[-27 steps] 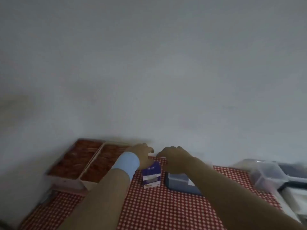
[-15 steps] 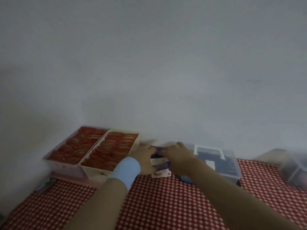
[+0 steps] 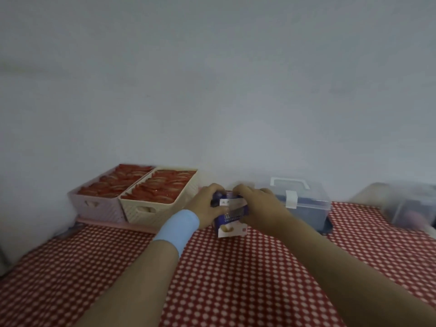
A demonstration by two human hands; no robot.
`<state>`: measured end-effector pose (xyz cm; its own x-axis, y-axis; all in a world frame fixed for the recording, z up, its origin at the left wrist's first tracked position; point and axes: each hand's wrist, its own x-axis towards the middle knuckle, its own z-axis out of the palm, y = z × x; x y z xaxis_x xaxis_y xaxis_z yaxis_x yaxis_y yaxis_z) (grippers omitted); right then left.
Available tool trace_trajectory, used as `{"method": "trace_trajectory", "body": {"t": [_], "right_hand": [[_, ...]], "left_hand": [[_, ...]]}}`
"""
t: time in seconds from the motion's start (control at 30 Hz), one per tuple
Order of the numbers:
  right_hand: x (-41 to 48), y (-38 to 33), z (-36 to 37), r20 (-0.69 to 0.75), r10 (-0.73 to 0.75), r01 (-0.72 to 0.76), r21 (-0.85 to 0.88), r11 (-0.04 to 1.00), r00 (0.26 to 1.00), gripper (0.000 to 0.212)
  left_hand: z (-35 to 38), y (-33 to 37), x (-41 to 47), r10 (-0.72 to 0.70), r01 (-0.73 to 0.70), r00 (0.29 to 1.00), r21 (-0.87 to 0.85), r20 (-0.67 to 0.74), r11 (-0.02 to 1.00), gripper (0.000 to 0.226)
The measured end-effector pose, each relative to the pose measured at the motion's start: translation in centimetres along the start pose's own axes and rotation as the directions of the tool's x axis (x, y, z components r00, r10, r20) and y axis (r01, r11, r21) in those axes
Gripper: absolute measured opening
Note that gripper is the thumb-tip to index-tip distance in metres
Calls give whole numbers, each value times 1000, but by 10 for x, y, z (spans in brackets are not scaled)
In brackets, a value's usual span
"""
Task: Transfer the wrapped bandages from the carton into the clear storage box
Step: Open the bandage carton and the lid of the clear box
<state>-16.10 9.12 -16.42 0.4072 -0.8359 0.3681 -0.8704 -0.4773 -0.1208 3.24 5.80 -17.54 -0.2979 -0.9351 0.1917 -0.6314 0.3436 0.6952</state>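
On the red-and-white checked tablecloth [image 3: 236,279], close to the wall, a purple-and-white carton [image 3: 232,224] stands upright just left of the clear storage box [image 3: 306,208], whose white-handled lid lies closed. The left hand [image 3: 207,206], above a light-blue wristband [image 3: 179,226], curls its fingers round the carton's left side. The right hand [image 3: 258,206] grips its top and right side. The fingers hide the carton's flap. Further left sit a pink basket [image 3: 94,204] and a cream basket [image 3: 146,208], touching, both filled with red items.
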Motion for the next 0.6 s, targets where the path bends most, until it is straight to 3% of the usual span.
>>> {"method": "trace_trajectory", "body": {"t": [0.23, 0.43, 0.6], "right_hand": [[-30, -20, -11, -80, -22, 20, -24, 1000, 997, 27], [-29, -14, -3, -143, -45, 39, -47, 998, 989, 12], [-20, -5, 2, -126, 80, -52, 210, 976, 989, 13]], "left_hand": [[-7, 15, -36, -24, 25, 999, -25, 34, 999, 22], [1, 12, -29, -42, 43, 998, -34, 36, 998, 28], [0, 10, -14, -41, 41, 999, -63, 2, 997, 27]]}}
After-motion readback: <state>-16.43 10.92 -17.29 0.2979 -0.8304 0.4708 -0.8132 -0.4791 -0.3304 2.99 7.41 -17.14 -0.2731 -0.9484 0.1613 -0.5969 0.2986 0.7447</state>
